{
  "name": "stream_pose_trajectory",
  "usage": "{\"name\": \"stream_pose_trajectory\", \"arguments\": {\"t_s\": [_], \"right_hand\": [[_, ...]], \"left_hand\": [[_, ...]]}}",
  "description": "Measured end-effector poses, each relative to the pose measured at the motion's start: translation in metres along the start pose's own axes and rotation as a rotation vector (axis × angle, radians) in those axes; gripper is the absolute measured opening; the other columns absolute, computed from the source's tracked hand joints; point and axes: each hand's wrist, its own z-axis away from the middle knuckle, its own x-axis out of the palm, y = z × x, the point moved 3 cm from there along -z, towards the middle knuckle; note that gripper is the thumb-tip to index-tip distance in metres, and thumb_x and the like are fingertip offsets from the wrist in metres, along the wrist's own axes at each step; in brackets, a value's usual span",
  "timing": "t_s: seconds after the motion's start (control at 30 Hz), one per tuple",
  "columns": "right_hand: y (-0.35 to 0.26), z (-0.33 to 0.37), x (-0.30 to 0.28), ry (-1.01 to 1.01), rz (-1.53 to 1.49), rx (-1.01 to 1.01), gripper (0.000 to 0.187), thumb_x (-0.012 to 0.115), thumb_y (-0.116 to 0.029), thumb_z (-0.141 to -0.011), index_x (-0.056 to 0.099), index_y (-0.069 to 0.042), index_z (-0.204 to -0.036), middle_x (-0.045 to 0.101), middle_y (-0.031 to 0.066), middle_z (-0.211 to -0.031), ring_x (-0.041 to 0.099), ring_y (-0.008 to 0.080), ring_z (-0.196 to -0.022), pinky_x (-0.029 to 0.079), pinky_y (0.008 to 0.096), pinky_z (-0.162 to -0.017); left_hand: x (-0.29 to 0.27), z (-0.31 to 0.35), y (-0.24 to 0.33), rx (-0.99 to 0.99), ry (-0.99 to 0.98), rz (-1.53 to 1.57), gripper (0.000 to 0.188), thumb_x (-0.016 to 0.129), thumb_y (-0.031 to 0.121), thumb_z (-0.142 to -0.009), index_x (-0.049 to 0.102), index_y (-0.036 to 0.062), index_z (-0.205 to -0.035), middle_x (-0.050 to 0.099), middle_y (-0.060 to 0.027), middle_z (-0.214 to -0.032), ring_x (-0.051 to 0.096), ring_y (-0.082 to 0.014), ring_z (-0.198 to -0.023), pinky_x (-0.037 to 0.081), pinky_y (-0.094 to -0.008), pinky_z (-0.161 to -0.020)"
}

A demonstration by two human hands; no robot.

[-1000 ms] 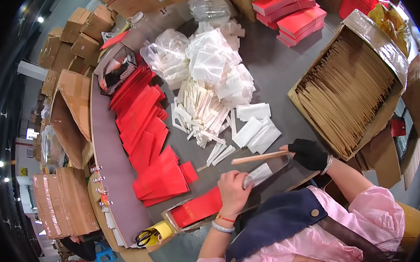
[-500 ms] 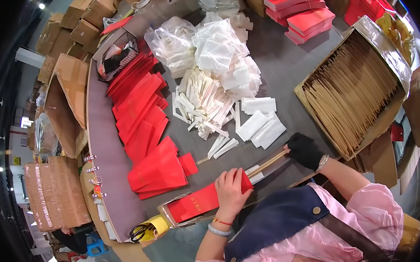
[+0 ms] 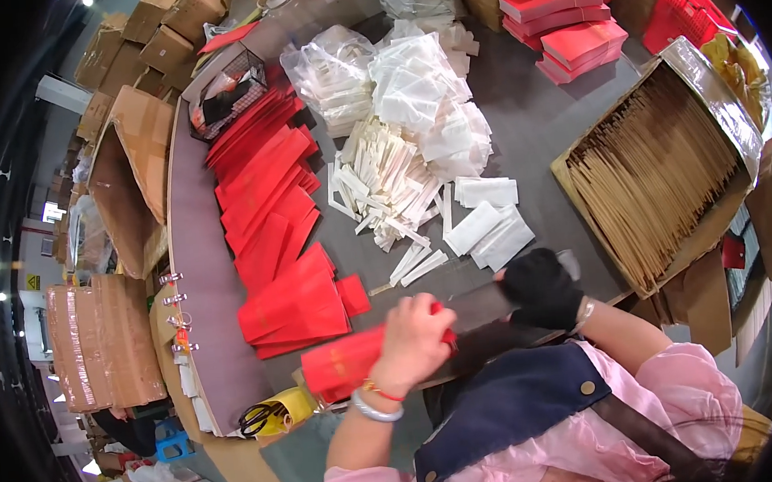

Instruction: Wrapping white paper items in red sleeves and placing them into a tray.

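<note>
A long red paper sleeve [image 3: 343,362] lies at the table's near edge under my left hand [image 3: 414,342], which is closed round its right end. My right hand [image 3: 537,291], in a black fingerless glove, is a short way to the right over a greyish flat strip [image 3: 569,264]. Its fingers point down, are partly hidden and blurred, and I cannot make out anything in them. Left of centre, red sleeves [image 3: 287,303] lie in an overlapping row. Beyond my hands are flat white packets [image 3: 500,235] and a heap of narrow white paper strips [image 3: 388,178].
An open cardboard box [image 3: 659,177] full of thin wooden sticks stands at right. Red stacks [image 3: 569,36] lie at the back right, with clear-bagged white packets [image 3: 334,74] at the back. Black-handled scissors [image 3: 262,418] sit in a yellow holder [image 3: 292,407] at the near left corner.
The wooden sticks and white strip that ran from my right hand into the sleeve are out of sight. My left hand has tightened round the sleeve's end; my right hand has moved slightly left and nearer.
</note>
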Motion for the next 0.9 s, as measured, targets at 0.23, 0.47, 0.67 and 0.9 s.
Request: {"name": "stream_pose_trajectory", "arguments": {"t_s": [0.23,0.47,0.67,0.9], "right_hand": [[0.010,0.017,-0.024,0.139,0.011,0.118,0.058,0.077,-0.042,-0.066,0.057,-0.009,-0.110,0.057,0.0098,-0.102,0.054,0.0281,-0.099,0.035,0.0445,-0.095],[-0.006,0.011,-0.019,0.031,0.057,0.082,0.060,0.078,-0.040,-0.065,0.057,-0.011,-0.113,0.058,0.0097,-0.107,0.055,0.0280,-0.101,0.033,0.0454,-0.099],[-0.013,0.009,-0.016,-0.013,0.067,0.000,0.063,0.078,-0.045,-0.063,0.059,-0.010,-0.112,0.061,0.0090,-0.103,0.058,0.0282,-0.099,0.035,0.0455,-0.097],[-0.009,0.011,-0.014,-0.027,0.085,0.010,0.063,0.077,-0.046,-0.063,0.059,-0.010,-0.112,0.061,0.0093,-0.105,0.057,0.0285,-0.099,0.036,0.0456,-0.095]], "left_hand": [[0.001,0.036,-0.070,-0.353,0.492,-0.032,0.043,0.079,0.015,-0.064,0.064,0.0053,-0.103,0.050,-0.0178,-0.128,0.044,-0.0385,-0.121,0.036,-0.0524,-0.101],[0.087,0.034,-0.023,-0.617,0.508,0.148,0.080,0.079,0.050,-0.067,0.054,0.0041,-0.127,0.045,-0.0160,-0.135,0.035,-0.0368,-0.129,0.015,-0.0616,-0.109],[0.090,0.039,-0.030,-0.576,0.552,0.237,0.080,0.081,0.048,-0.066,0.054,0.0026,-0.127,0.047,-0.0162,-0.134,0.037,-0.0339,-0.129,0.012,-0.0576,-0.111],[0.089,0.033,-0.020,-0.604,0.538,0.195,0.082,0.079,0.048,-0.067,0.051,0.0020,-0.128,0.045,-0.0166,-0.135,0.033,-0.0359,-0.131,0.011,-0.0611,-0.111]]}}
